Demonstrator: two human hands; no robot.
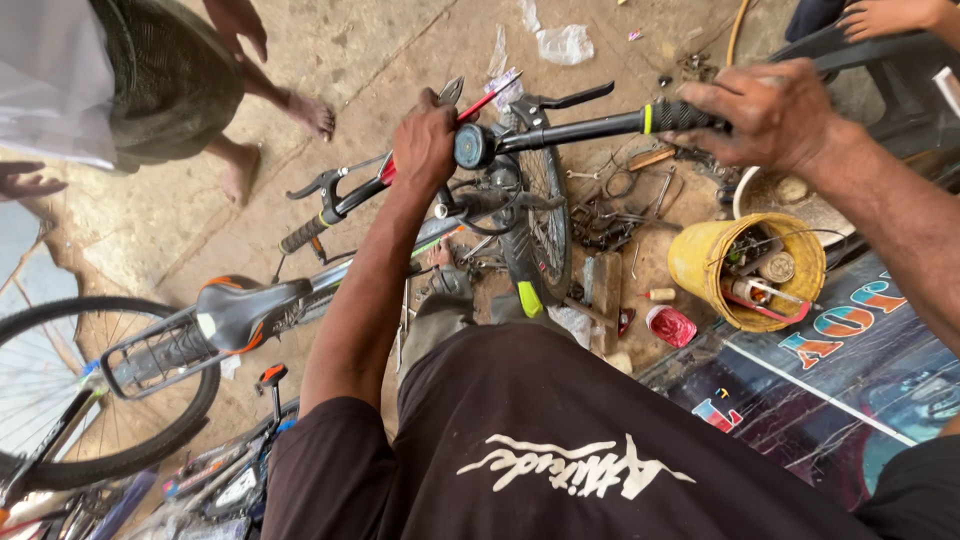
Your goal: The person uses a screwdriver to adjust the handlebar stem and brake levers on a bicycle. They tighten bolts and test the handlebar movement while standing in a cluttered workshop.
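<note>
A: Item one, your left hand (425,140). State?

B: Fingers wrapped shut around red-handled pliers (462,105), metal tip pointing up, held right at the middle of the bicycle handlebar (560,130).

A: Item two, your right hand (770,115).

B: Fingers curled closed over the black rubber grip (685,116) at the bar's right end. A yellow-green band sits just inside the grip.

A: Item three, the bicycle itself.

B: Directly in front of you on the concrete floor (330,60). Front wheel (545,225) below the bar, black saddle (245,305) and rear rack (155,355) to your left. The left grip (302,235) and its brake lever are free.

A: Item four, surroundings.

B: Yellow bucket (700,260) of tools and parts to your right, beside a red can (670,325). Loose spanners and metal bits (620,205) scattered on the floor between wheel and bucket. Crumpled clear plastic (565,42) beyond the bar.

A: Other persons?

B: One, barefoot (310,112), standing upper left; another person's hand (885,15) at the top right corner.
</note>
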